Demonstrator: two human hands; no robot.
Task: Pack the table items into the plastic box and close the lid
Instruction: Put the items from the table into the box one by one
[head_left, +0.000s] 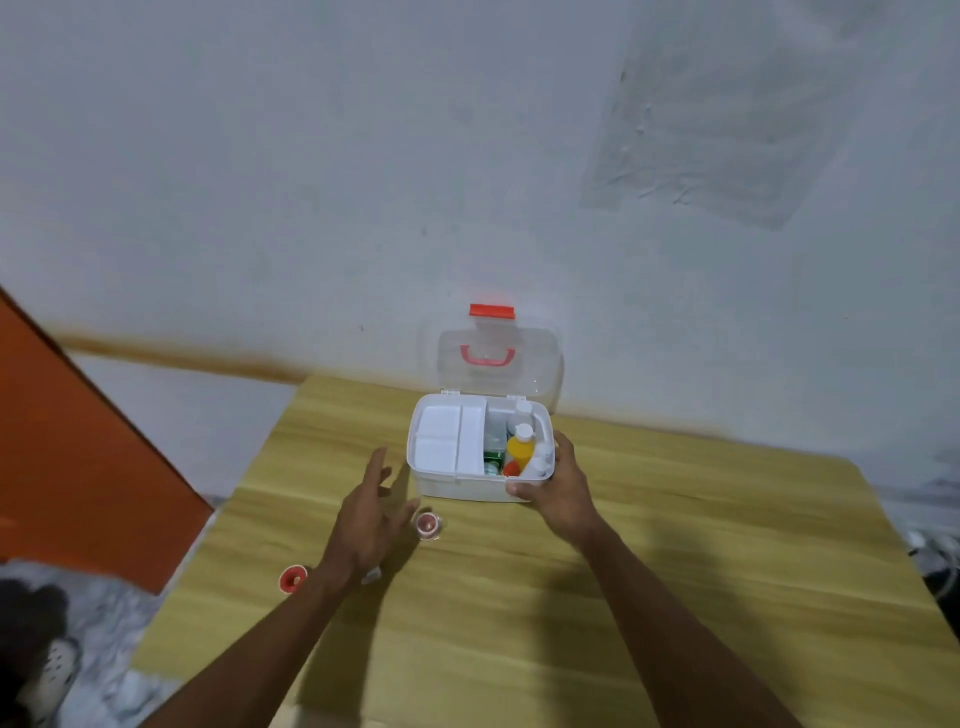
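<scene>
A white plastic box stands open at the far side of the wooden table. Its clear lid with a red handle and red latch leans back against the wall. Inside are a white divided tray on the left and a yellow bottle, white bottles and a green packet on the right. My right hand grips the box's front right corner. My left hand hovers open just left of the box, above a small red-capped jar. A red tape roll lies by my left wrist.
A small whitish item peeks out beside my left forearm. An orange panel stands left of the table. The wall runs right behind the box. A shoe and mottled floor show at the lower left.
</scene>
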